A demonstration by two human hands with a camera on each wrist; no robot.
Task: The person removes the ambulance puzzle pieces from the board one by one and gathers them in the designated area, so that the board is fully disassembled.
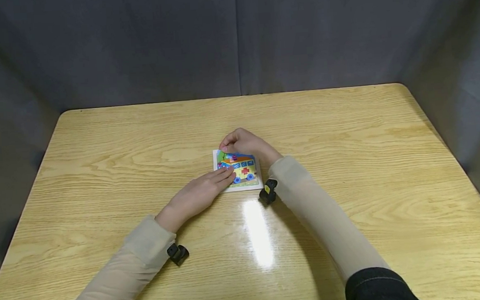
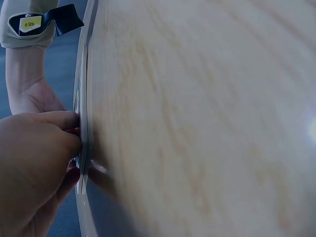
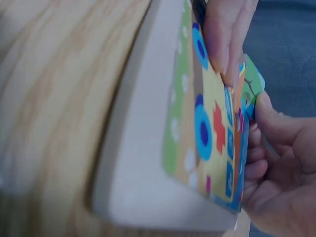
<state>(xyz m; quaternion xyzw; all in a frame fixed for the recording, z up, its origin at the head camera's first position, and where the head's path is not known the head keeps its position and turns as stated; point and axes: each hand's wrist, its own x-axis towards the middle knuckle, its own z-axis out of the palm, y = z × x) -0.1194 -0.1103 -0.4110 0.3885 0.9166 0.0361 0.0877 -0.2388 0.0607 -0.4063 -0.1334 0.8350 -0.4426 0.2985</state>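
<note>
A small jigsaw puzzle [image 1: 247, 170] of a yellow ambulance lies in a white tray [image 1: 242, 189] mid-table. My left hand [image 1: 203, 189] reaches in from the lower left, its extended fingers resting on the picture. Over the far left corner, my right hand [image 1: 245, 142] curls round and pinches a green corner puzzle piece [image 3: 254, 81] between thumb and fingers. That piece stands tilted up from the picture in the right wrist view. Seen edge-on in the left wrist view, the tray [image 2: 84, 123] has the left fingers at its side.
The wooden table [image 1: 120, 143] spreads out around the tray on all sides. Dark grey curtains [image 1: 155, 45] stand behind it and at both sides. A black wrist camera [image 1: 268, 192] on the right sleeve hangs close to the tray's near right corner.
</note>
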